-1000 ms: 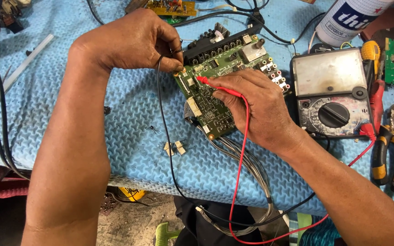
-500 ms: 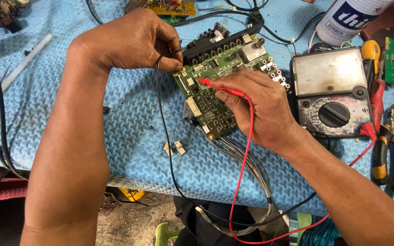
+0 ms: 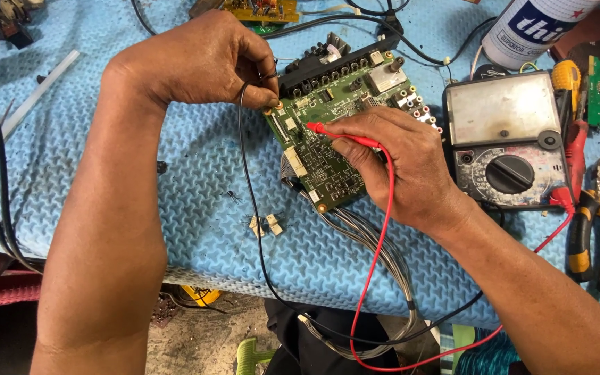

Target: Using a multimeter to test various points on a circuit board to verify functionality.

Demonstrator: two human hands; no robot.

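left hand [image 3: 203, 66]: pinches black probe lead [image 3: 248, 180] at circuit board [image 3: 335, 139] corner | right hand [image 3: 397, 163]: clasps red probe [image 3: 342, 134] on board | multimeter [image 3: 505, 142] near table's right edge

White can [image 3: 532, 28] w/ blue label band, red star, lying tilted at top edge, just above meter [image 3: 508, 139]. Meter's screen [image 3: 498, 107]: grey rectangular window, upper half of meter, above its black round dial.
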